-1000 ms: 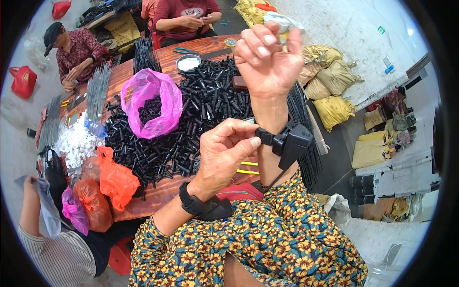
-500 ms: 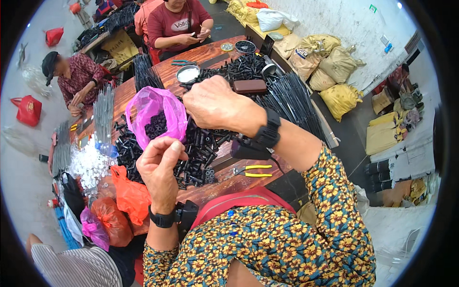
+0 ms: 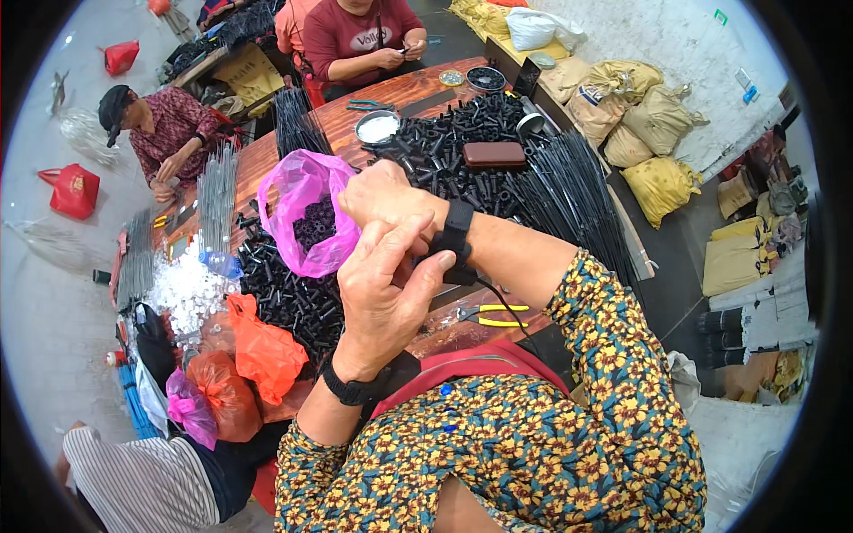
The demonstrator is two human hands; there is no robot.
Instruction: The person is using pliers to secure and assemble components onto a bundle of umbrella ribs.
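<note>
My left hand (image 3: 384,298) is raised across to my right wrist. Its index finger and thumb are apart, at the black wristband (image 3: 457,233) with a small dark device under it. My right hand (image 3: 384,194) is curled closed, back of the hand up, at the right rim of a pink plastic bag (image 3: 277,213). Its fingertips are hidden, so whatever it may hold does not show. Inside the bag lie many small black ring-like pieces (image 3: 314,224). Black bolt-like parts (image 3: 289,298) are heaped around and below the bag.
Yellow-handled pliers (image 3: 498,314) lie near the table's front edge. Farther back are a brown case (image 3: 494,155), a round white-filled dish (image 3: 378,127) and black rods (image 3: 577,200). White pieces (image 3: 188,289) and an orange bag (image 3: 267,351) sit left. Two people work across the table.
My left hand has moved right and up, from in front of the pink bag to my right wrist. The right hand stays curled beside the bag. The whole view has shifted slightly.
</note>
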